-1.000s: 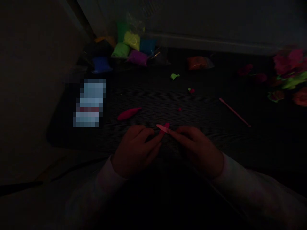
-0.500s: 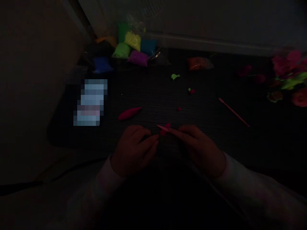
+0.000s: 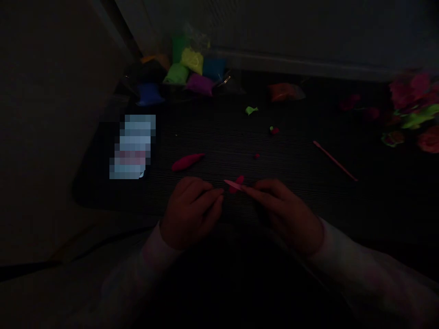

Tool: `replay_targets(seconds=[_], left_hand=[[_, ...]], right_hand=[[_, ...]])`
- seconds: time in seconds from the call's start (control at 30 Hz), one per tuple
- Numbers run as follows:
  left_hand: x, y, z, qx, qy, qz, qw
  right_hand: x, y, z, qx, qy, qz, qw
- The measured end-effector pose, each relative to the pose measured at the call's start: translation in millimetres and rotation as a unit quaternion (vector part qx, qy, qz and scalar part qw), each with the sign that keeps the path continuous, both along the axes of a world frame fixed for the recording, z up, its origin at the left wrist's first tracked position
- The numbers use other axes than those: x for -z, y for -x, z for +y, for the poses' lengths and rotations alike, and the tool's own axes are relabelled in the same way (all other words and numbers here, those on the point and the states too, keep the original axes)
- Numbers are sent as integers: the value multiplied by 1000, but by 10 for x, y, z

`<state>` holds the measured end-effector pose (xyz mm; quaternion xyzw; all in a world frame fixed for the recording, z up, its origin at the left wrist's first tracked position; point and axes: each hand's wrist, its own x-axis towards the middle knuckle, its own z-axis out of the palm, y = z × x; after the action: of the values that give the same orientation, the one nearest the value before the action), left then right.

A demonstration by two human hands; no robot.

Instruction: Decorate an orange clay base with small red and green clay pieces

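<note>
Dim light falls on a dark, fine-lined bench (image 3: 212, 141), with brightly coloured plastic packets (image 3: 192, 61) heaped by its far left corner. Close to the front edge lies a small oblong magenta clay-like piece (image 3: 242, 178). The right hand (image 3: 288, 210) pinches a pale pink pointed flat-bladed tool (image 3: 232, 184), its blade crossing over that piece. The left hand (image 3: 192, 210), fingers curled, is just beside it; whether it grips anything, I cannot tell. A magenta spindle-shaped clay-like roll (image 3: 188, 162) lies nearer the left edge.
</note>
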<state>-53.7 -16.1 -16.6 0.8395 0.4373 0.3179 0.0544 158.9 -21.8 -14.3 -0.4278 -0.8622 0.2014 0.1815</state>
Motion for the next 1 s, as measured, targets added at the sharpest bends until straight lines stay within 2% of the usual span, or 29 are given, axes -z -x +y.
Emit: replay_targets(seconds=[0.17,0.3,0.47,0.67,0.8,1.0], left_hand=[[-3,-2,7,-2,1,-5,1000],[-11,-10,7,-3,10,-4,1000],[-14,-18,6,-8,1,-10,1000],[-1,-5,5,2,2,-8,1000],[11,-40,-7,4,7,27,1000],[7,-157,-58,-40,31,76,996]], right_hand=[[26,37,-35,-59,-65,-125,988],[12,33,-37,-69,-67,-118,988],[16,-31,-25,3,-65,-17,998],[13,-32,-22,-18,-64,-38,997],[-4,-94,30,46,-70,-31,996],[17,-264,43,99,-85,-43,991]])
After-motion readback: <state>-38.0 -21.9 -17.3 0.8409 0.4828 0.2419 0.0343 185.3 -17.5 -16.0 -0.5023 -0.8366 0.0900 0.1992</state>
